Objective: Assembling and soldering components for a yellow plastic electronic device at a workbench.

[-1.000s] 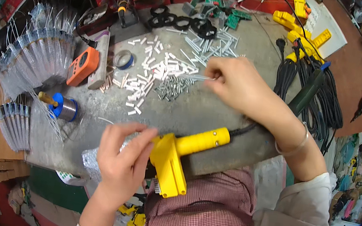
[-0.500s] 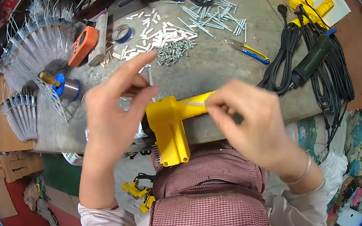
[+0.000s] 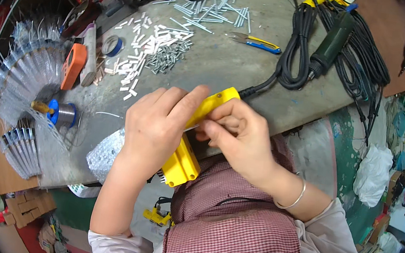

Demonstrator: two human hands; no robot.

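I hold a yellow pistol-shaped tool with a black cord over the near edge of a grey worktable. My left hand wraps around its body from the left, thumb lying along the barrel. My right hand pinches the upper barrel from the right; a thin bangle circles that wrist. The tool's grip points down toward my checked apron. Whatever sits between my right fingertips is hidden.
On the table lie a heap of small metal screws, scattered white sleeves, a solder spool, an orange meter, yellow-handled pliers, coiled black cords with a green tool, and fanned clear bags at left.
My right hand came back from the screw pile to the yellow tool. Both hands lifted the tool off the table edge and closed around its barrel.
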